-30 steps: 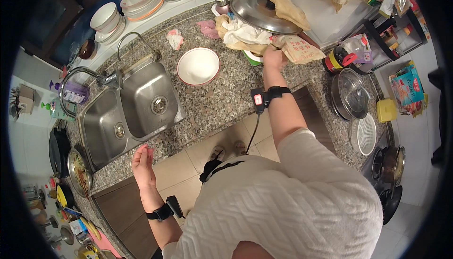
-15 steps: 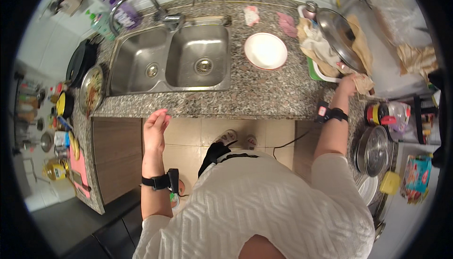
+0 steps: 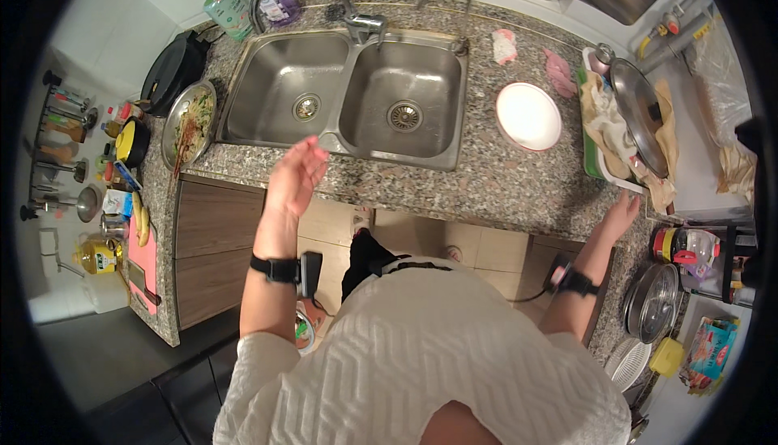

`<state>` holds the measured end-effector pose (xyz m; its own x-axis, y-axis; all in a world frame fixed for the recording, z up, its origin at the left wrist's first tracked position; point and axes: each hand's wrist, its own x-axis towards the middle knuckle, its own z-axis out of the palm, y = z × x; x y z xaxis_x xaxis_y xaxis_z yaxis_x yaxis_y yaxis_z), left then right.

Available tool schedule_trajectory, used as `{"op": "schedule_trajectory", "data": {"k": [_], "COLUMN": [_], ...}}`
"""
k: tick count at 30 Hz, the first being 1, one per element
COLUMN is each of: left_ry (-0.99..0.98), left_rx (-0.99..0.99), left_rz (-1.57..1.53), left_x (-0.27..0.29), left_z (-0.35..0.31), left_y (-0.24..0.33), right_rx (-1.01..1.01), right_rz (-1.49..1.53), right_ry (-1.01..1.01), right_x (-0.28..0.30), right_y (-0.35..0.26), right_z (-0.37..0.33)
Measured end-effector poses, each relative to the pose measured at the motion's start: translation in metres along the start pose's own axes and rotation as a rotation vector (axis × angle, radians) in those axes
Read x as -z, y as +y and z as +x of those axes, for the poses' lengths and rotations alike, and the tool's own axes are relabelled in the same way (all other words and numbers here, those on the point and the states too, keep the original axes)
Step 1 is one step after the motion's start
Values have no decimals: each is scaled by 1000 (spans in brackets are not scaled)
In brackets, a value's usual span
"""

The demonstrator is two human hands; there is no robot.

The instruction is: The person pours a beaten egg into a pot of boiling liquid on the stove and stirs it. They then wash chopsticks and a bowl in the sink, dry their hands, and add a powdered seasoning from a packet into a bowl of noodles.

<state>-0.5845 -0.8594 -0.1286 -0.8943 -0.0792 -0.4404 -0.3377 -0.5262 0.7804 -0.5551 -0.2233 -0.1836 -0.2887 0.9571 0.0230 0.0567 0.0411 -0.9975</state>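
My left hand [image 3: 298,173] hovers over the counter's front edge, near the double sink [image 3: 332,143]. Its fingers are stretched out and nothing is in them. At the right, my right hand [image 3: 621,216] has its fingers extended by the near end of a white and green tray [image 3: 594,157]; whether they touch it I cannot tell. Tan cloth [image 3: 666,133] and a whitish cloth [image 3: 616,125] are heaped in that tray, with a steel pot lid [image 3: 636,113] leaning on them. A white bowl [image 3: 528,117] with a red rim sits on the counter between my hands.
Left of the sink stands a steel bowl of food [image 3: 188,129] with chopsticks across it, beside a black pan [image 3: 174,76]. A curved faucet [image 3: 356,27] rises behind the basins. Two pink cloths lie behind the white bowl. Glass-lidded cookware [image 3: 652,303] stands at the right.
My right hand has let go of the tan cloth's corner and drawn back toward me. My left hand has moved forward and its fingers have spread. The view has shifted left.
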Motion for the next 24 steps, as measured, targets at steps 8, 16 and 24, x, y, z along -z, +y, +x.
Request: {"op": "schedule_trajectory", "data": {"k": [8,16,24], "left_ry": [-160,-227,-188], "left_rx": [6,104,172], "left_rz": [-275,-253,-175], "left_x": [53,73,63], "left_z": [138,216,262], "left_y": [113,148,151], "right_rx": [234,335,272], "right_rz": [-113,-413,-569], "right_ry": [-939,-1396,-1195], "right_x": [-145,-394,-468], "right_y": [-113,-46,-11], "right_z": [-255,-376,-341]}}
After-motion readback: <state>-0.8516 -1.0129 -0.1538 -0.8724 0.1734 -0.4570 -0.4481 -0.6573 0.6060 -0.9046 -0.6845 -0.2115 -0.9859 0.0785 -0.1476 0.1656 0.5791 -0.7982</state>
